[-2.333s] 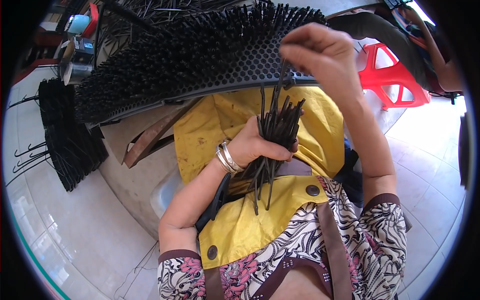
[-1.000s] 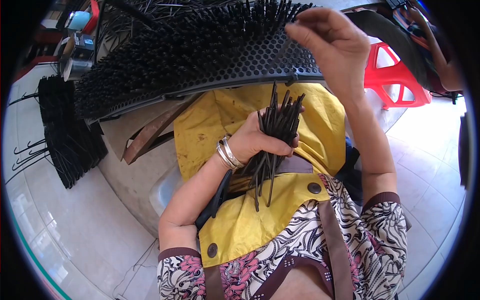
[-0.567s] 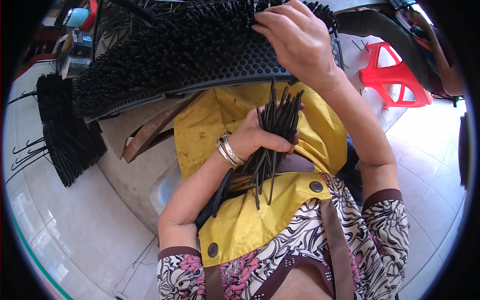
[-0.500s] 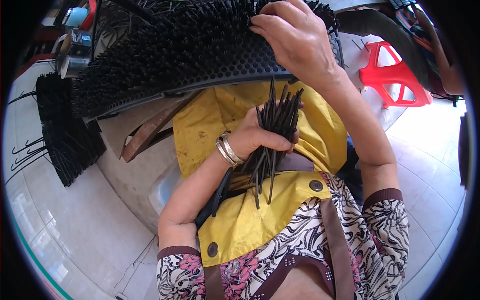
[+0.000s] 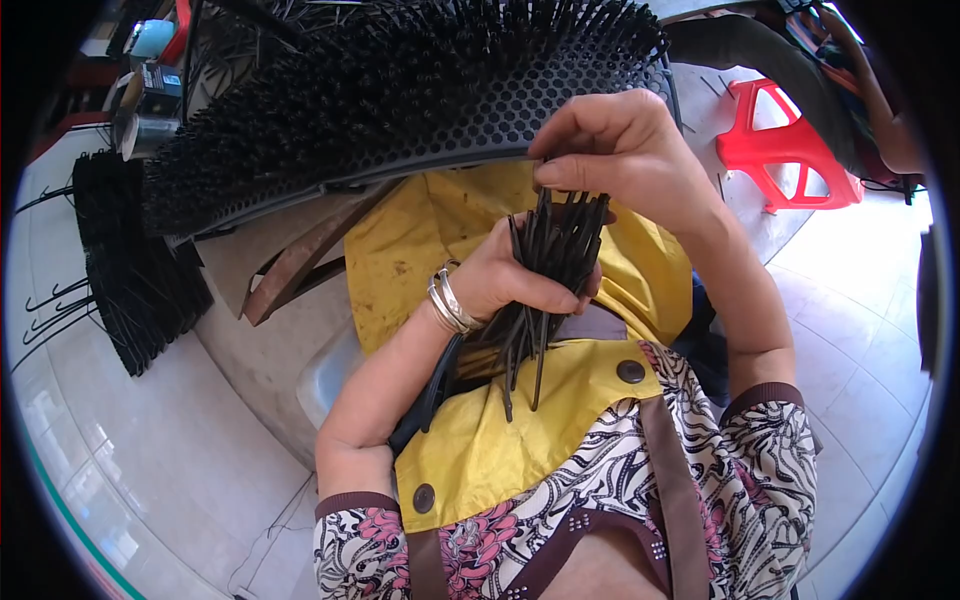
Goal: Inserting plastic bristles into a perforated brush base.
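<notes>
A bundle of thin black sticks [image 5: 560, 238] stands in my left hand [image 5: 500, 280], whose fingers and thumb are wrapped round its middle. The sticks' lower ends hang loosely over my yellow apron [image 5: 490, 450]. Just above the bundle, my right hand [image 5: 640, 160] is closed in a pinch at the top of one stick, its tip partly hidden by the fingers. Beyond both hands lies a black panel with honeycomb holes [image 5: 520, 115]. Many black sticks [image 5: 330, 120] stand upright in its holes; bare holes show along its near right part.
A red plastic stool [image 5: 770, 150] stands at the right, near another person's leg [image 5: 760, 50]. Black strands with hooked wires [image 5: 130, 260] hang at the left. A brown support bar [image 5: 300, 260] slants under the panel. Boxes and a cylindrical container [image 5: 150, 133] sit at the far left.
My right hand has moved back from the panel toward me, down to the top of the bundle. The left hand stays nearly in place, still holding the sticks.
</notes>
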A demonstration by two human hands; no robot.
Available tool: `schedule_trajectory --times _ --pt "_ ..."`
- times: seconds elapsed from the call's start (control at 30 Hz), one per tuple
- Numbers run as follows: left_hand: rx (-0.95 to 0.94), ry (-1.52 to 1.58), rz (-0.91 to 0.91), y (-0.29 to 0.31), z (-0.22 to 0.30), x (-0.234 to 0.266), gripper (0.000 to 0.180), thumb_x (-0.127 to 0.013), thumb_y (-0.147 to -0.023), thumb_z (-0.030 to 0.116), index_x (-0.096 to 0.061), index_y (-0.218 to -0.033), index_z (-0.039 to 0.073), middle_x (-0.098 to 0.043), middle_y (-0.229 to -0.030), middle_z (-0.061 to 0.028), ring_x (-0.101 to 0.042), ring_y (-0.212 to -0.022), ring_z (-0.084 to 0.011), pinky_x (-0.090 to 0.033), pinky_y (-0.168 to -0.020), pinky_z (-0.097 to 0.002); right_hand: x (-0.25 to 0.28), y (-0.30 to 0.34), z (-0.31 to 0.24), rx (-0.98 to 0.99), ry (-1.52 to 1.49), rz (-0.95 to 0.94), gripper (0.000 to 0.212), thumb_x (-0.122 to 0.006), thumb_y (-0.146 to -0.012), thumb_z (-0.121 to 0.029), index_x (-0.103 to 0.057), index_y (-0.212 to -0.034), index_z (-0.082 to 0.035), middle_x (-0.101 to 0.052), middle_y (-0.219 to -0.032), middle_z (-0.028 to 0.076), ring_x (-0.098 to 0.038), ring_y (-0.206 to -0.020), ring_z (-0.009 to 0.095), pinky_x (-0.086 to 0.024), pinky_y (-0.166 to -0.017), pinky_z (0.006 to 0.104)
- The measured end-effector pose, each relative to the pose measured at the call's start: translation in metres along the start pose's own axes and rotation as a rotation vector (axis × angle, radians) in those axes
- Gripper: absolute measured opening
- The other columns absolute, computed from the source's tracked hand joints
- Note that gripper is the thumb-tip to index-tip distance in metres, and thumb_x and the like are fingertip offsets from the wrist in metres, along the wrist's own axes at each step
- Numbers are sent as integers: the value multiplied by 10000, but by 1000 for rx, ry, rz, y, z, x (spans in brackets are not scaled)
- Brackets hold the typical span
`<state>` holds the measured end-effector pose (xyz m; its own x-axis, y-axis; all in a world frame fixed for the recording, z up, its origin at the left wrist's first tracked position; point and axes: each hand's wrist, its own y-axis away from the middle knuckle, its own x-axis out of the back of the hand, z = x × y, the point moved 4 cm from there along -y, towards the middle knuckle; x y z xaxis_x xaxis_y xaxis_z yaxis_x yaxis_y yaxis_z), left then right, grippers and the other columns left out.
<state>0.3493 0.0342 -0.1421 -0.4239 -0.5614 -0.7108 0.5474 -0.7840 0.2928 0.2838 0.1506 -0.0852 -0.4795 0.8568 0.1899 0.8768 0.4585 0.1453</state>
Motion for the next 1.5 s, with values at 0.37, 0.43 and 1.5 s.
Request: schedule_trajectory --times 0.37,0.43,1.5 --pt "-6 -19 -42 -5 2 1 649 -651 -579 5 -472 -1203 -1 -630 -797 -97 -607 -667 -155 -481 -632 -257 28 9 9 35 -221 306 94 -615 -800 -25 -619 -866 41 -623 -724 57 -567 -596 88 -468 -560 212" --pt "-4 -25 -25 -5 1 2 655 -651 -576 7 -467 -1204 -8 -630 -798 -99 -607 -669 -157 -479 -634 -258 44 12 10 99 -238 410 98 -607 -813 -34 -614 -875 41 -621 -735 60 -563 -596 92 -464 -552 214" --pt "30 31 17 -5 -5 7 711 -640 -561 25 -426 -1237 -14 -613 -795 -92 -600 -683 -170 -448 -675 -266 97 -24 -20 461 373 854 75 -632 -730 -14 -560 -751 -14 -555 -600 80 -538 -513 156 -411 -471 261"
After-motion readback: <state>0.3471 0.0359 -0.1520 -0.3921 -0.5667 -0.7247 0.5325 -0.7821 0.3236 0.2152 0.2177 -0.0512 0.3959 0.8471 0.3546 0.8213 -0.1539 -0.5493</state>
